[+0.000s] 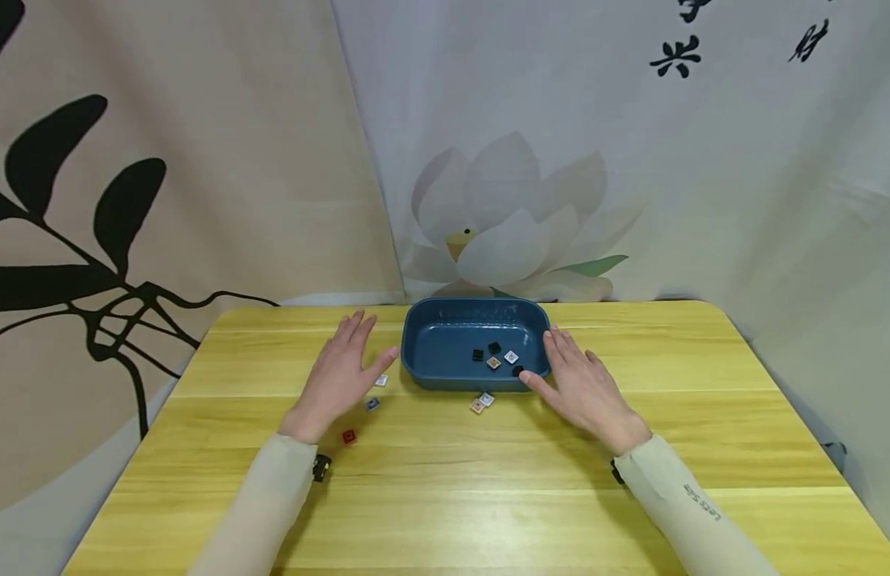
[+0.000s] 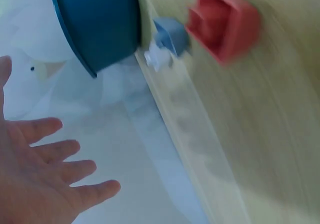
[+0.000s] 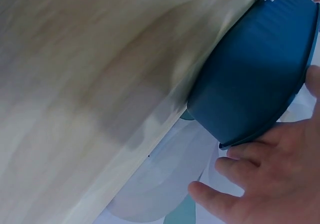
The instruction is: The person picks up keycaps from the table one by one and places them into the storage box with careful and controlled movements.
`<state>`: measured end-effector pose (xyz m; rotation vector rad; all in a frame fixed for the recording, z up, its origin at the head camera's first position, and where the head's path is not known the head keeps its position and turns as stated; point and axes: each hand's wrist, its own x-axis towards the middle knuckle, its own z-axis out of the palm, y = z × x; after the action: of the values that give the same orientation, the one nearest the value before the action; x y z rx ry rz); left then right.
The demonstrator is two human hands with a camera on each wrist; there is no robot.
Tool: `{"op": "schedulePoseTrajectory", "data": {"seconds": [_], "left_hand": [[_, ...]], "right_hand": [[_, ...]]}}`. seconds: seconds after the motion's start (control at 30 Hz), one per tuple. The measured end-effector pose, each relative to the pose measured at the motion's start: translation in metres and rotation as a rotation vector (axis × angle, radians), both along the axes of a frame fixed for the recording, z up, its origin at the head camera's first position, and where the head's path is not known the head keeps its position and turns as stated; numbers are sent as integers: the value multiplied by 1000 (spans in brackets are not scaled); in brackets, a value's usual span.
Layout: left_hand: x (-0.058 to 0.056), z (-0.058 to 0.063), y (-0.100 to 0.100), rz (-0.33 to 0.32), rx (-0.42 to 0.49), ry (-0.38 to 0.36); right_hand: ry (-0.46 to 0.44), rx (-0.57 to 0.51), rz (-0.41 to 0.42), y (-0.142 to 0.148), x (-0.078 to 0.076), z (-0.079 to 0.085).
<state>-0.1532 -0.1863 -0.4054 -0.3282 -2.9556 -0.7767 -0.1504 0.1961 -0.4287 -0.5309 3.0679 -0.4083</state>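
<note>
- Left grip point(image 1: 333, 380): fingers spread, holding nothing, near red keycap point(image 1: 349, 436).
- Right grip point(image 1: 581, 386): fingers extended, uncurled, at rim of blue dish point(image 1: 445, 382) on surface point(image 1: 445, 488).

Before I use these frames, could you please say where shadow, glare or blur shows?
Head view: shadow beside the right sleeve, pale sheen on the tabletop; left wrist view: the red piece is blurred; right wrist view: soft shadow beside the blue tray.
</note>
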Motion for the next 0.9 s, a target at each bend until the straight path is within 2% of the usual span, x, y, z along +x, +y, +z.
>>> {"op": "schedulePoseTrajectory", "data": {"seconds": [0.17,0.43,0.7,0.9], "left_hand": [[6,-2,-17,-14,-37,7],[23,-7,-34,-62,-144,3],[41,-17,-42,-108,-200,25],[53,-22,-42,-126,-247,-15]], "right_hand": [[-1,-2,-2,0,0,0],[-7,-2,-2,0,0,0],[-4,-3,-2,0,1,-1],[10,-8,2,0,1,-1]]}}
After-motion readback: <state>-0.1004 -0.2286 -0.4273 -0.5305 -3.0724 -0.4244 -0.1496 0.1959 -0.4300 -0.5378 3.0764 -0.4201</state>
